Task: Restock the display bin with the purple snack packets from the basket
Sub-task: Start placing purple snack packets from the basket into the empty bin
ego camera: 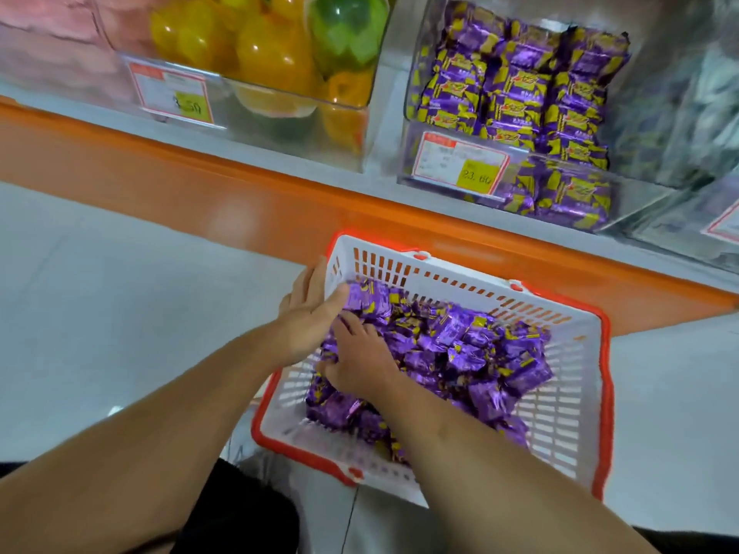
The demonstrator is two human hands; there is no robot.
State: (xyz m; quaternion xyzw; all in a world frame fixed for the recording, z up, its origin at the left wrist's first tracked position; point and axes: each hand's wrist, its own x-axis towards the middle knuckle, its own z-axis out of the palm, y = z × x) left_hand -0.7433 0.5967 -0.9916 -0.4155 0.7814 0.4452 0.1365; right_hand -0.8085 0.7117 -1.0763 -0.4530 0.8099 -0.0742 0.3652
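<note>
Display bin point(452, 181) half stocked; basket point(568, 425) full of purple packets point(460, 353). Left hand point(308, 313) pinches one; right hand point(360, 361) gathers more, its grip unclear.

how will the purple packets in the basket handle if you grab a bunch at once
The purple packets look like small shiny foil wraps, so probably light and slippery. Heaped loosely in the basket, some will likely spill from a handful. The left hand and right hand gathering together suggests that.
</note>
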